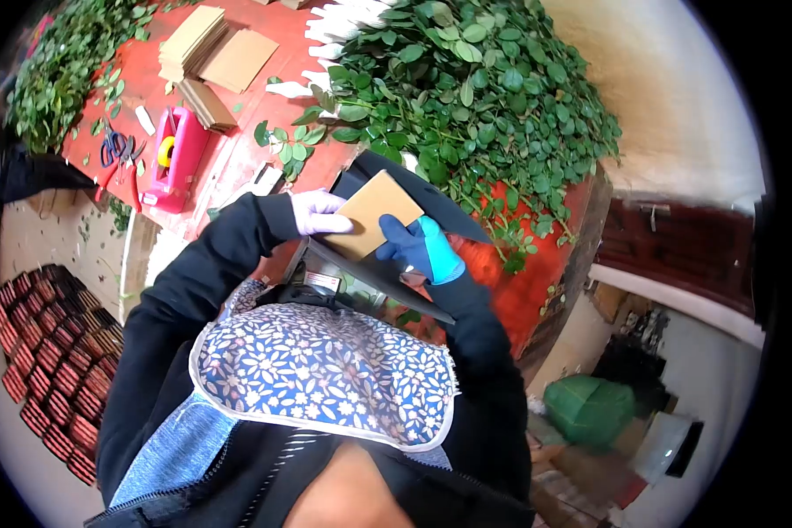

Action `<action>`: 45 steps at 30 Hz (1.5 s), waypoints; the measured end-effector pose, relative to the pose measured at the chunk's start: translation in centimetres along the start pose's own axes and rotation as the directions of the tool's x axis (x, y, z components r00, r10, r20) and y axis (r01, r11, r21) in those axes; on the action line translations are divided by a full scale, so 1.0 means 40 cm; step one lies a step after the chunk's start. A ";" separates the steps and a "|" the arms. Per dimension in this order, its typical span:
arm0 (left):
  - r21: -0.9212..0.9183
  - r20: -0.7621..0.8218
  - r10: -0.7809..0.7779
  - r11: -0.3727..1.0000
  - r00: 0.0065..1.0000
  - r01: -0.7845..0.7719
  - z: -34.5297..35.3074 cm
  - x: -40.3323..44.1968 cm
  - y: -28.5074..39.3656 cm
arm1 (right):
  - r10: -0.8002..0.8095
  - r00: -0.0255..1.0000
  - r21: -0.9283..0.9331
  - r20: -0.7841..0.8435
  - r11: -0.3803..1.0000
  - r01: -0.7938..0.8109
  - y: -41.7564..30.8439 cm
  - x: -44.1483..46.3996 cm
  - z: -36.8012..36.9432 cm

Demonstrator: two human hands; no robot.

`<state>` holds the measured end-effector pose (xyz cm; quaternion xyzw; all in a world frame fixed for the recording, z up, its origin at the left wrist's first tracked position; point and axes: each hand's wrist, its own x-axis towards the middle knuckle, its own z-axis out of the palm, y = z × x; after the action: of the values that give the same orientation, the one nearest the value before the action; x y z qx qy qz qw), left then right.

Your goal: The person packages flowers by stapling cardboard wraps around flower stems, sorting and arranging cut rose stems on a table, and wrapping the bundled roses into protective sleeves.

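A flat brown cardboard piece (372,214) is held between my two hands, tilted over a dark sheet on the red table. My left hand (324,213), in a pale lilac glove, is closed on its left edge with the thumb on top. At its right side my right hand (421,247), in a dark blue and turquoise glove, has its fingers bent over the card. The dark sheet (440,204) shows behind and to the right of the card. Leafy green stems (475,97) lie just beyond, some with white wrapped ends (326,51).
On the red table (282,114) are stacked cardboard pieces (189,44), a pink tape dispenser (178,158) and scissors (114,145). More leaves (79,66) lie at upper left. A green bundle (588,409) is at lower right, red-brown stacks (57,361) at left.
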<state>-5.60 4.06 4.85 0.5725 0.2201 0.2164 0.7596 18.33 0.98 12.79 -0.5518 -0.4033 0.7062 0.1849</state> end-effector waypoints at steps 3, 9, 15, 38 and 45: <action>0.177 -0.078 -0.147 0.971 0.986 0.159 -0.031 -0.074 -0.053 | -0.071 0.989 0.007 -0.128 0.997 0.073 0.080 0.024 0.004; 0.015 -0.091 -0.178 0.984 0.980 0.180 0.000 -0.159 -0.121 | -0.102 0.968 0.089 -0.231 0.988 0.125 0.193 0.001 0.084; -0.136 -0.220 -0.225 0.971 0.949 0.198 0.070 -0.197 -0.180 | 0.016 0.945 0.282 -0.328 0.956 0.082 0.223 0.010 0.072; 0.328 -0.171 -0.035 0.940 0.985 0.091 0.037 -0.096 -0.134 | 0.137 0.963 0.053 -0.230 0.990 -0.129 0.269 0.121 -0.031; 0.306 -0.110 -0.063 0.947 0.992 0.094 0.032 -0.051 -0.138 | 0.213 0.948 0.054 -0.235 0.977 -0.207 0.272 0.148 -0.038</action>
<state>-6.09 0.48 0.03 0.6641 0.3113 0.1767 0.6564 19.85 -0.89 0.54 -0.6699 -0.3070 0.6559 0.1637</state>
